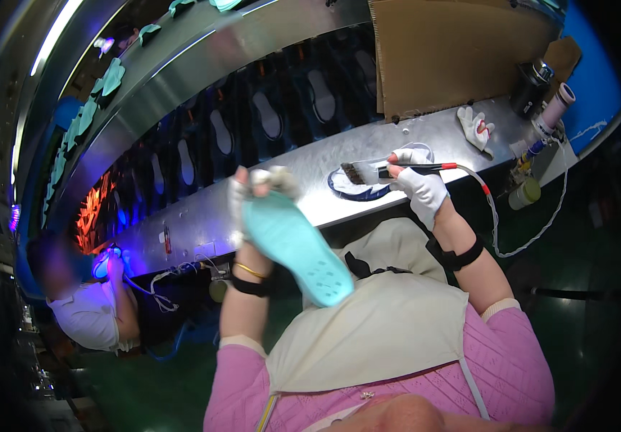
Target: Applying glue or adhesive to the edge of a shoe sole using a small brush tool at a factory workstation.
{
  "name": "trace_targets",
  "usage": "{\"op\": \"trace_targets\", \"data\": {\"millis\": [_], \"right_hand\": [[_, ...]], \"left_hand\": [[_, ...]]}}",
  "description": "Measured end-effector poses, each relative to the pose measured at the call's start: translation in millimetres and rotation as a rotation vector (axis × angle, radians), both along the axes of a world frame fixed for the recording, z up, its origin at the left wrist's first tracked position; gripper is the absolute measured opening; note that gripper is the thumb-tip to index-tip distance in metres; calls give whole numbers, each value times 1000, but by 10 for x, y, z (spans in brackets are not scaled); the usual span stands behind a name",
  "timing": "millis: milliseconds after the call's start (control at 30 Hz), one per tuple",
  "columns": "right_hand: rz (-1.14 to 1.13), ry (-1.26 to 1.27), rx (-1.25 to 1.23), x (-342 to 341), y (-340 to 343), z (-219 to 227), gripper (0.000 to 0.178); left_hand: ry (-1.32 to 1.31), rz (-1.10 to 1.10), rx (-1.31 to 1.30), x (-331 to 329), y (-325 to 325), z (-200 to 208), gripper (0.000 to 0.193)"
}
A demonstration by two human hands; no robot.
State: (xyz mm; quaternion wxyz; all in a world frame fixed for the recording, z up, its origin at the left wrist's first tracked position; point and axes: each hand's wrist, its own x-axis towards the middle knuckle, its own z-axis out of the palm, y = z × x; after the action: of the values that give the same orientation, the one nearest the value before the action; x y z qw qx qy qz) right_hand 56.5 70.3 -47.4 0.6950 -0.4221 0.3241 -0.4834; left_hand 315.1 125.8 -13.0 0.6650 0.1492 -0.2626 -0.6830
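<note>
My left hand [264, 186], in a white glove with bare fingertips, grips the heel or toe end of a turquoise shoe sole [297, 248]. The sole hangs tilted over my lap, with small dark marks or holes at its lower end. In my right hand [424, 189], gloved the same way, is a brush [362, 172] with dark bristles and a black handle with red bands. A white sheathed tube [491, 209] runs from that handle. Beneath the brush, on the metal bench, lies a white sole-shaped piece with a dark blue rim [344, 191], partly covered by brush and hand.
Beyond the bench [289, 204], several grey soles [266, 115] sit in dark holders. A cardboard sheet [447, 57] stands behind, with a loose white glove [474, 130], a black flask [532, 88] and a pink bottle [558, 108] rightward. Another person [87, 306] works at the left.
</note>
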Motion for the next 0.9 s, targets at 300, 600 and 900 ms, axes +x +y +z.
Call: {"op": "trace_targets", "data": {"millis": [300,600,900], "right_hand": [[61,180,-270,241,-2,30,22],[-81,322,-985,470,51,130,15],[51,377,-1001,422,201,50,14]], "left_hand": [[89,-220,180,-600,93,-374,80],[-1,197,176,-868,-36,-446,61],[64,46,143,-633,-76,-625,70]]}}
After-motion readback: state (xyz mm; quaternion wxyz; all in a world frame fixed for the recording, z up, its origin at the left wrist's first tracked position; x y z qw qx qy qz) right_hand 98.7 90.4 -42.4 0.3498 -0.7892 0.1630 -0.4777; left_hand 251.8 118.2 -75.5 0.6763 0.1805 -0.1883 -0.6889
